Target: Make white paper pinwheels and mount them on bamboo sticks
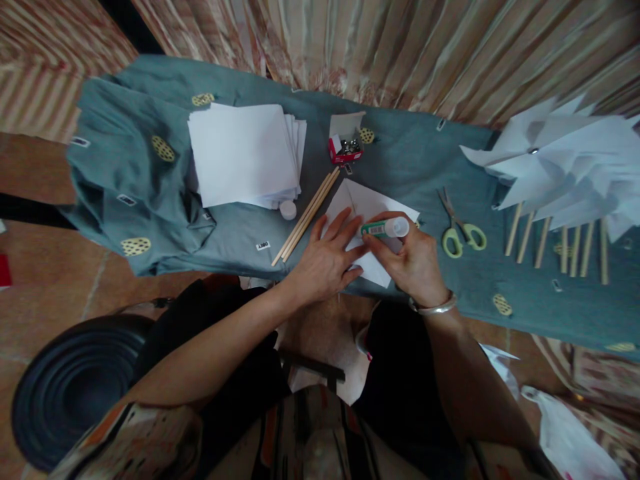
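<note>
A cut white paper sheet (373,270) lies at the front edge of the cloth-covered table. Spread flat over its left part, my left hand (327,263) presses it with fingers apart. My right hand (415,260) is closed round a green and white glue stick (383,229), held tilted low over the paper. Whether the glue end touches the sheet is hidden by my fingers. A white round cap (288,210) sits to the left, beside a few thin wooden sticks (307,213). Green-handled scissors (457,230) lie partly spread right of my right hand.
A thick stack of white paper (245,157) is at the left. Behind my hands stands an opened red box (345,148) of small metal pins. Several white paper pinwheels (560,160) on wooden sticks pile up at the right. A dark round stool (83,393) is at lower left.
</note>
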`<state>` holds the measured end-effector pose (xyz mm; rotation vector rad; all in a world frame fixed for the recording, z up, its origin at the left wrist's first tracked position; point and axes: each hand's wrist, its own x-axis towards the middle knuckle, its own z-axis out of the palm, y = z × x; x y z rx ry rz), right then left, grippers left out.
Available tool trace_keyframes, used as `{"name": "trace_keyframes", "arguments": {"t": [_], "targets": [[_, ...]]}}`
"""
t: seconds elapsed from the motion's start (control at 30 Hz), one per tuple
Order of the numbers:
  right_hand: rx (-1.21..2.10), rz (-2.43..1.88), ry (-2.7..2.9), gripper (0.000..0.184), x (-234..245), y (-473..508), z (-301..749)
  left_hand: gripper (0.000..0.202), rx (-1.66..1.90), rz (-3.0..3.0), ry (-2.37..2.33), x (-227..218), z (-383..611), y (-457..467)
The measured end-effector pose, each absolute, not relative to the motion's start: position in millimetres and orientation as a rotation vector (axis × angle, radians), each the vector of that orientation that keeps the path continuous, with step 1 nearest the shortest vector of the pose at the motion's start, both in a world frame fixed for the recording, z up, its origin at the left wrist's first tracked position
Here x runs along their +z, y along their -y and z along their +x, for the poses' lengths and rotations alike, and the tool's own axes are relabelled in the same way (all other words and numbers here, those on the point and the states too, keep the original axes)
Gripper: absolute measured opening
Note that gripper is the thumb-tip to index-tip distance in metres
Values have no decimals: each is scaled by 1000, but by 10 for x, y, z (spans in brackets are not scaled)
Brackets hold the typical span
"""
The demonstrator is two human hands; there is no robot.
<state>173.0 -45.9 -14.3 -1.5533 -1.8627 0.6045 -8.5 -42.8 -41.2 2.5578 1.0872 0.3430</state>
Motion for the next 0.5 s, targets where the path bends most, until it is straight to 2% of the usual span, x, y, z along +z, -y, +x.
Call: {"name": "trace_keyframes", "arguments": {"t": [0.5], "targets": [[490,-1594,1837,23,-126,445,1806,46,335,2531,-1076,-419,-90,419]]}}
